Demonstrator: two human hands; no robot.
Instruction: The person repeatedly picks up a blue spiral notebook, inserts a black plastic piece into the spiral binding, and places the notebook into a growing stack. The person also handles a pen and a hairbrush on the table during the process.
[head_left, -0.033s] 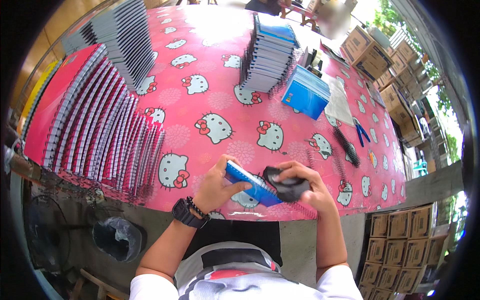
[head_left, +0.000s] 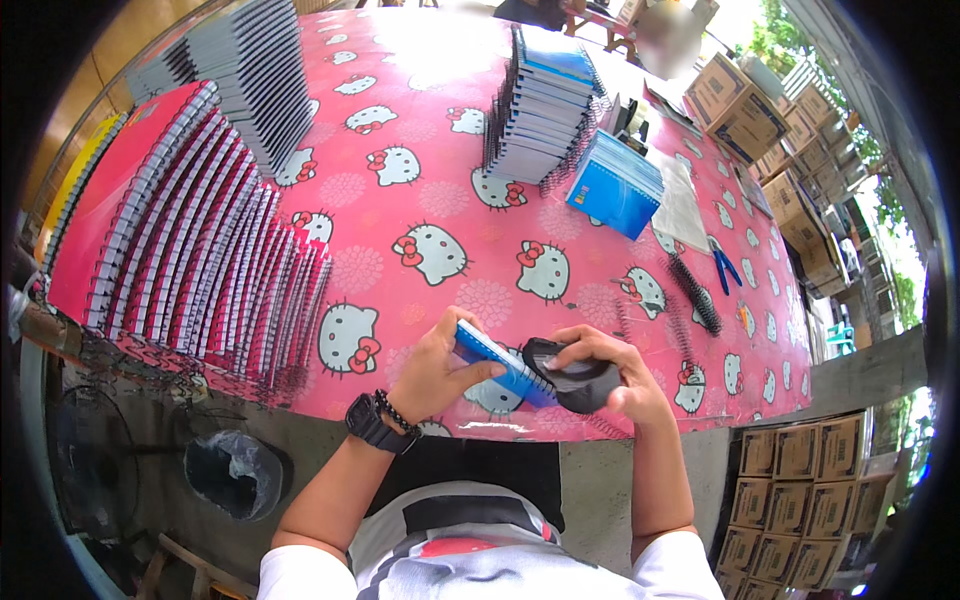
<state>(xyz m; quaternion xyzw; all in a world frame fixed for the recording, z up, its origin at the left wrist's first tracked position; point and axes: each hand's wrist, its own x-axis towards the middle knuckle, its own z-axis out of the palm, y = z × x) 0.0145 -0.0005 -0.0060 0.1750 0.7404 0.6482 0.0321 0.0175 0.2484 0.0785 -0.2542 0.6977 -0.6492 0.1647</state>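
My left hand [head_left: 440, 372] is closed on a small blue notebook [head_left: 492, 362], its thumb across the cover and its fingers behind. The notebook is tilted, with its holed edge facing up and right. In my right hand [head_left: 622, 372] is a black, rounded hand-sized tool [head_left: 585, 385], which I cannot name more exactly. The tool's left end meets the lower right end of the notebook and hides that corner. A thin wire coil [head_left: 608, 424] shows just below the tool. Loose dark spiral coils [head_left: 694, 292] lie on the table to the right.
Red spiral notebooks [head_left: 150, 190] and grey-covered ones [head_left: 255, 85] are stacked at the left. A tall notebook stack [head_left: 535, 115] and a shorter blue pile [head_left: 613, 190] stand at the back. Blue-handled pliers [head_left: 724, 264] lie at the right. A lined bin [head_left: 232, 475] stands below the pink table [head_left: 420, 320].
The black tool has shifted slightly at the notebook's lower right end and covers more of that corner. My left hand keeps its hold on the notebook.
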